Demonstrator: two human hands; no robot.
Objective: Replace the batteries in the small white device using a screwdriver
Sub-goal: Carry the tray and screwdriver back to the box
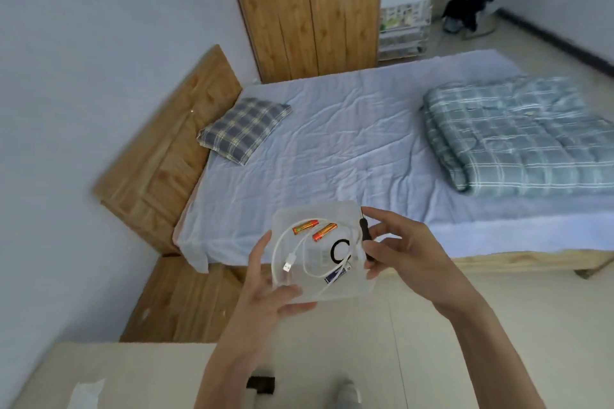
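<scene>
My left hand (pixel 265 289) grips a clear plastic box (pixel 332 292) by its near left corner, holding it in the air in front of the bed. Inside lie two orange batteries (pixel 314 228), a dark blue battery (pixel 335 276), a coiled white USB cable (pixel 289 264), a black ring (pixel 339 250) and a small white device (pixel 317 257) that is hard to make out. My right hand (pixel 408 252) pinches a small black-handled screwdriver (pixel 365 239) at the box's right edge, tip pointing up.
A bed (pixel 332 149) with a pale blue sheet, a plaid pillow (pixel 244 129) and a folded plaid quilt (pixel 518 133) lies behind the box. A wooden nightstand (pixel 186 302) stands at left, a wardrobe (pixel 309 7) at the back. A pale tabletop (pixel 116 375) shows at the bottom left.
</scene>
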